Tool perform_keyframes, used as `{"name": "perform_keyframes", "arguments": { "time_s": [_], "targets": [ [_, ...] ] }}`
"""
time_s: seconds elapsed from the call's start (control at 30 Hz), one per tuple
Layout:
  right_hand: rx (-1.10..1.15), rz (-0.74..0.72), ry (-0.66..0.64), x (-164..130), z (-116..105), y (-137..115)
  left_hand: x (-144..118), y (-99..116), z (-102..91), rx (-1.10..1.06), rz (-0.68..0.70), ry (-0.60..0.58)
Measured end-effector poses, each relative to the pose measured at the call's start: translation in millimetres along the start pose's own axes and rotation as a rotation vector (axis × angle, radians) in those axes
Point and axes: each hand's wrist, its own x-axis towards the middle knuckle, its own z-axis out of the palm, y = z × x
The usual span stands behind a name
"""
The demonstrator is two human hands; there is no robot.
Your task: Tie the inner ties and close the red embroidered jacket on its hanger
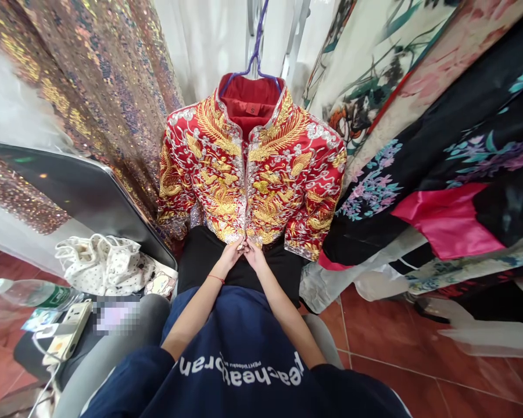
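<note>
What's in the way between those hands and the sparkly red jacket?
Nothing that I can see. The left hand and right hand are right at the bottom front edge of the red jacket. The purple hanger is up at the collar, away from them.

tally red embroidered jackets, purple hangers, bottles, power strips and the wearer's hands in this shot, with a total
Red embroidered jacket: 1
Purple hanger: 1
Bottle: 1
Power strip: 1
Hands, left hand and right hand: 2
Total: 6
</note>
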Motion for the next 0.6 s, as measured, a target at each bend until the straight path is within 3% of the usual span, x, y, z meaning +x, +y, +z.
{"name": "perform_keyframes", "arguments": {
  "time_s": [0.6],
  "targets": [
    [0.006, -0.080, 0.059, 4.9, 2.3, 3.5, 0.8, -8.0, 1.6, 0.119, -0.036, 0.097]
  ]
}}
